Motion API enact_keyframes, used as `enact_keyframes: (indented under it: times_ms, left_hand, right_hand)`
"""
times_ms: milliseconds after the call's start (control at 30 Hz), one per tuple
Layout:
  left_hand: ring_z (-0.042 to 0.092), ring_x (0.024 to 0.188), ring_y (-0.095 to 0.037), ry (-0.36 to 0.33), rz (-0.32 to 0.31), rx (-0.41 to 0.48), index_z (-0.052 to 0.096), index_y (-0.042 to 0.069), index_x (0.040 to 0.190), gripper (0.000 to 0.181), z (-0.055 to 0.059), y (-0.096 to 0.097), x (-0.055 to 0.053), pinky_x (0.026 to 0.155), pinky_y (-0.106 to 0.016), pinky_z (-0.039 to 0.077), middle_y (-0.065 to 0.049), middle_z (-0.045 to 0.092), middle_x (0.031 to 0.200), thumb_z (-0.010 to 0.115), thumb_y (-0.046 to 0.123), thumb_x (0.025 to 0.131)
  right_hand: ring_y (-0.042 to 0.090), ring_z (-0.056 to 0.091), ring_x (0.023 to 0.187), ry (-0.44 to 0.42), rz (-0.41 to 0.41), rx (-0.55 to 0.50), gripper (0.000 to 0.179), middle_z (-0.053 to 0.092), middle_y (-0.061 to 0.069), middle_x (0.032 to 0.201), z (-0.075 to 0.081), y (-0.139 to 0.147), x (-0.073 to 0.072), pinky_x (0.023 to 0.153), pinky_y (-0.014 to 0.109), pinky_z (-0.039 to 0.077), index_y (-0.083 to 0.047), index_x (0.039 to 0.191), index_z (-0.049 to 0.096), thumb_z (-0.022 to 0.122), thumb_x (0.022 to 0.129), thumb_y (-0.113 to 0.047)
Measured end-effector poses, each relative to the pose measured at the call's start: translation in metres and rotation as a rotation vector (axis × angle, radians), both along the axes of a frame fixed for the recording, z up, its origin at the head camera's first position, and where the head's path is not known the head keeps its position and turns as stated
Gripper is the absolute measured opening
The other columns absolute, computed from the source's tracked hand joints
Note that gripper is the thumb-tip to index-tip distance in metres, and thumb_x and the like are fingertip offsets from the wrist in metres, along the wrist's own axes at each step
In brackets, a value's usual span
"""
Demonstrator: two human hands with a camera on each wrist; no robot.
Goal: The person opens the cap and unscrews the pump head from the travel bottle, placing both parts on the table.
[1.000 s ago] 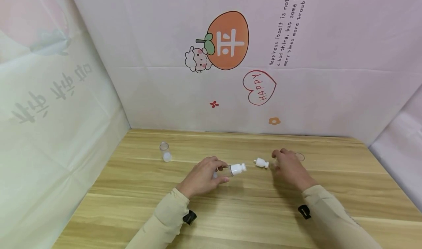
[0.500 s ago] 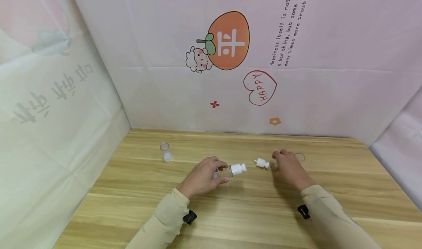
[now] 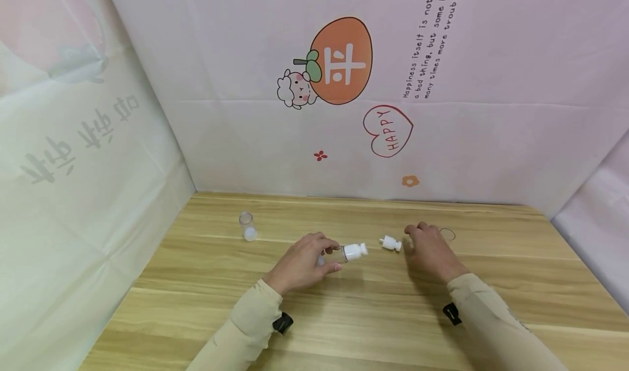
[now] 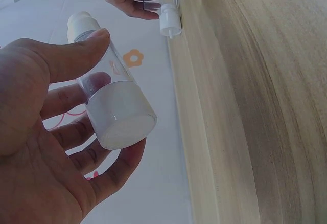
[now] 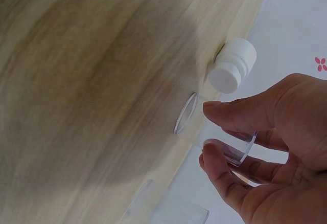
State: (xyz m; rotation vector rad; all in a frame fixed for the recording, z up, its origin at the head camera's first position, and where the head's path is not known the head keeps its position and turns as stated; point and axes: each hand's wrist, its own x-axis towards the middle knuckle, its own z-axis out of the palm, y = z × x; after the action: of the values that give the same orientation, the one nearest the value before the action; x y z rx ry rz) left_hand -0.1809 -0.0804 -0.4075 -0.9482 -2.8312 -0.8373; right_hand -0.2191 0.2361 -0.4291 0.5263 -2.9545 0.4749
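Note:
My left hand (image 3: pixel 306 263) holds a clear bottle (image 4: pixel 115 75) with a white base and a white pump top (image 3: pixel 355 251). In the left wrist view it is tilted, the thumb on its upper part and the fingers curled beneath. On the right, my right hand (image 3: pixel 431 251) has thumb and fingers around a clear cap (image 5: pixel 242 150), whose rim is close to the table; the head view hides most of it. Just left of that hand, a second white pump head (image 3: pixel 391 243) lies on its side, its short stem pointing left.
An open clear bottle (image 3: pixel 247 227) with a white base stands at the back left. Another clear cap (image 5: pixel 207 215) is on the table beyond my right hand. A printed cloth (image 3: pixel 275 152) rises behind the wooden tabletop (image 3: pixel 354 327).
My right hand has shifted very slightly around the clear cap. My left hand and its bottle stay in the same place, as do the loose parts on the table.

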Motion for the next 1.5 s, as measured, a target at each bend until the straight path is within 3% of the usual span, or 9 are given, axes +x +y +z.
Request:
enact_keyframes:
  times_ms: [233,567,833,1100,1500]
  left_hand:
    - [0.06,0.096,-0.014,0.011,-0.005,0.001,0.071,0.008,0.121,0.037,0.0,0.0,-0.001,0.081,-0.03,0.049,-0.001,0.067,0.108,0.076,0.031,0.093]
    - [0.06,0.097,-0.015,0.011,-0.005,0.005,0.071,0.008,0.121,0.036,0.0,0.0,-0.001,0.082,-0.031,0.05,-0.001,0.067,0.108,0.077,0.03,0.093]
    - [0.06,0.098,-0.016,0.003,0.0,0.006,0.071,0.009,0.121,0.036,0.001,0.0,0.0,0.082,-0.031,0.05,-0.001,0.067,0.108,0.076,0.031,0.093]
    - [0.06,0.097,-0.015,0.013,-0.005,0.012,0.071,0.007,0.121,0.036,-0.001,0.001,-0.001,0.081,-0.031,0.05,-0.004,0.068,0.109,0.077,0.029,0.092]
    - [0.057,0.096,-0.015,0.016,0.005,0.019,0.071,0.007,0.12,0.036,0.001,0.003,-0.001,0.081,-0.032,0.049,-0.004,0.067,0.106,0.077,0.028,0.092]
  right_hand:
    - [0.05,0.054,0.103,0.003,-0.008,-0.004,0.039,0.059,0.031,0.111,0.002,0.0,0.002,0.086,0.059,0.048,0.011,0.122,0.062,0.07,0.084,0.007]
    - [0.051,0.048,0.109,0.082,-0.025,0.018,0.039,0.059,0.03,0.116,0.011,0.003,0.003,0.078,0.063,0.048,0.006,0.124,0.063,0.072,0.087,-0.005]
    - [0.051,0.05,0.111,0.176,-0.01,0.014,0.041,0.06,0.028,0.117,0.021,-0.002,0.01,0.089,0.064,0.042,0.003,0.122,0.065,0.076,0.082,-0.005]
    - [0.045,0.053,0.106,0.204,0.026,-0.028,0.045,0.062,0.023,0.114,0.027,-0.011,0.021,0.084,0.06,0.044,0.001,0.124,0.065,0.081,0.083,-0.009]
    - [0.038,0.06,0.097,0.138,0.073,-0.112,0.046,0.066,0.018,0.109,0.031,-0.023,0.032,0.079,0.052,0.049,-0.002,0.123,0.067,0.084,0.082,-0.01]
